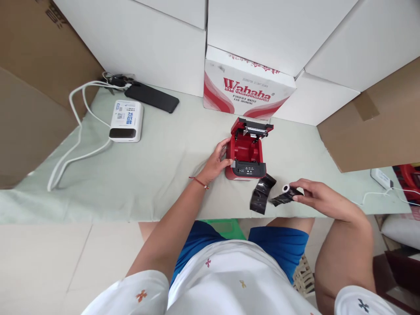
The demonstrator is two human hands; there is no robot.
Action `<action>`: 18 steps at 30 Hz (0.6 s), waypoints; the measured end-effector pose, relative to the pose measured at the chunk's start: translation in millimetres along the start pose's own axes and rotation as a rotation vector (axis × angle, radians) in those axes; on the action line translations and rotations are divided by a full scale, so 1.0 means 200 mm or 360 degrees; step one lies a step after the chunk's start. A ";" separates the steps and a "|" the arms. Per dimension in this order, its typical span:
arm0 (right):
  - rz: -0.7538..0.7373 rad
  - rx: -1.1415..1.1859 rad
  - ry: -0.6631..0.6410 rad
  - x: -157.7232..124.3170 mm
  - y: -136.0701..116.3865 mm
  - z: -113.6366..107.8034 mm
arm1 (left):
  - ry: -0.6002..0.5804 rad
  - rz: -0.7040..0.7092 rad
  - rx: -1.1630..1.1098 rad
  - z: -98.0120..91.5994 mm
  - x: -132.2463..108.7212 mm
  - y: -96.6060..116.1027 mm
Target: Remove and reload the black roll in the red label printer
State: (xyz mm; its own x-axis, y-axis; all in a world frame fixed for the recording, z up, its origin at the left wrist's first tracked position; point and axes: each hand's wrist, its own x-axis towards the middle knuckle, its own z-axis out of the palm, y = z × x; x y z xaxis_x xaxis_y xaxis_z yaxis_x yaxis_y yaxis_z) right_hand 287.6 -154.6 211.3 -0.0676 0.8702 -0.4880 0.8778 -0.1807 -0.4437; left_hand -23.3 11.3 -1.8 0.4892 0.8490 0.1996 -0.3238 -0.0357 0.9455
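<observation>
A small red and black label printer (246, 168) stands on the table with its lid (252, 127) tipped back. The red compartment inside looks bare. My left hand (216, 164) grips the printer's left side, with the thumb at the front panel's corner and the fingers along the side wall. To the right of the printer, my right hand (313, 195) holds a thin roll of black ribbon (288, 192) with a white core between thumb and fingers. A loose, shiny black strip (261, 197) lies curled on the table between the roll and the printer.
A Wahaha water carton (247, 89) stands behind the printer against white boxes (157, 39). On the left are a white power bank (127, 121), a white cable (74, 153) and a black phone (152, 97). Brown cartons (377, 118) flank the pale green tablecloth (164, 162).
</observation>
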 end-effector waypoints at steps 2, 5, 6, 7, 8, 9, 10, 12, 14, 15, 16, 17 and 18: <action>-0.0147 -0.0036 -0.0017 0.01 -0.13 -0.08 | -0.0006 -0.0003 -0.0004 0.01 0.00 0.02; -0.0330 -0.0132 0.0022 0.13 -0.29 -0.12 | -0.0002 -0.0017 -0.0015 0.02 -0.01 0.05; -0.0367 -0.0194 0.0052 0.19 -0.34 -0.11 | 0.0008 -0.0024 -0.0024 0.02 -0.01 0.06; -0.0388 -0.0267 0.0083 0.25 -0.38 -0.10 | 0.0016 -0.0028 -0.0035 0.02 -0.01 0.07; -0.0394 -0.0346 0.0114 0.31 -0.41 -0.09 | 0.0018 -0.0026 -0.0049 0.02 -0.01 0.07; -0.0384 -0.0427 0.0150 0.37 -0.45 -0.07 | 0.0014 -0.0017 -0.0061 0.02 -0.01 0.07; -0.0359 -0.0506 0.0192 0.44 -0.48 -0.05 | 0.0008 -0.0007 -0.0067 0.02 -0.01 0.06; -0.0267 -0.0652 0.0267 0.55 -0.54 -0.01 | 0.0007 0.0006 -0.0060 0.02 -0.01 0.05; -0.0153 -0.0776 0.0303 0.65 -0.60 0.05 | 0.0023 0.0010 -0.0043 0.02 -0.01 0.04; -0.0101 -0.0821 0.0306 0.69 -0.62 0.07 | 0.0029 0.0015 -0.0041 0.02 -0.01 0.04; -0.0057 -0.0852 0.0304 0.72 -0.64 0.09 | 0.0032 0.0021 -0.0045 0.02 -0.01 0.04; -0.0023 -0.0873 0.0304 0.75 -0.66 0.11 | 0.0032 0.0029 -0.0052 0.02 -0.01 0.04; 0.0004 -0.0886 0.0309 0.77 -0.67 0.13 | 0.0030 0.0036 -0.0061 0.02 -0.01 0.04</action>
State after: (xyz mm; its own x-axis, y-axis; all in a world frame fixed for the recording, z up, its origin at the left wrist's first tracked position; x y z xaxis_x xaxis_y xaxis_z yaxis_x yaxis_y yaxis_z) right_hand 147.7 -9.0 176.2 -0.0232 0.9475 -0.3189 0.9983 0.0393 0.0441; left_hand -22.6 7.1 6.3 0.4660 0.8581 0.2155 -0.3653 -0.0352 0.9302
